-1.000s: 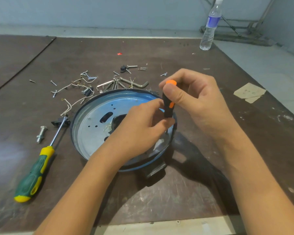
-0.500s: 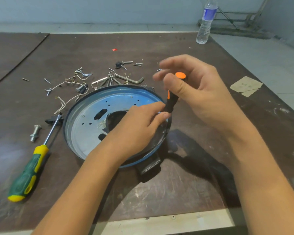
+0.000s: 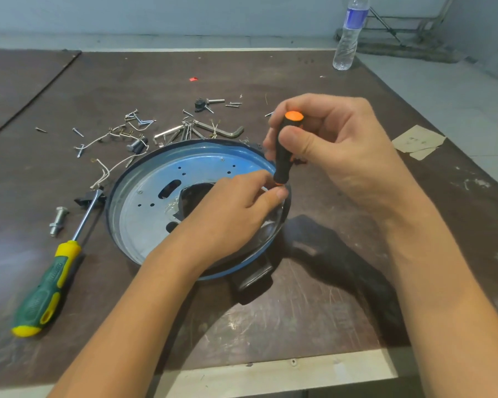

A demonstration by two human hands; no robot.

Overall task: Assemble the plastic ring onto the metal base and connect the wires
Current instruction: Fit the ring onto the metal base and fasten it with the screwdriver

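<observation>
A round metal base [image 3: 156,208] with a dark plastic ring [image 3: 111,179] around its rim lies in the middle of the brown table. My right hand [image 3: 336,150] grips a small black screwdriver with an orange cap [image 3: 285,147], held almost upright over the base's right rim. My left hand [image 3: 230,214] lies over the base, its thumb and fingertips pinched at the screwdriver's lower end; the tip and whatever it touches are hidden. White wires [image 3: 107,170] lie loose on the table left of the base.
A large green and yellow screwdriver [image 3: 49,280] lies to the left, next to a bolt [image 3: 57,219]. Screws, hex keys [image 3: 213,130] and small parts are scattered behind the base. A water bottle [image 3: 349,35] stands at the far right. Paper scraps [image 3: 417,140] lie at the right edge.
The small screwdriver, tilted to the right half a second ago, now stands nearly upright again. My left fingertips stay pinched at its lower end. The view has shifted slightly.
</observation>
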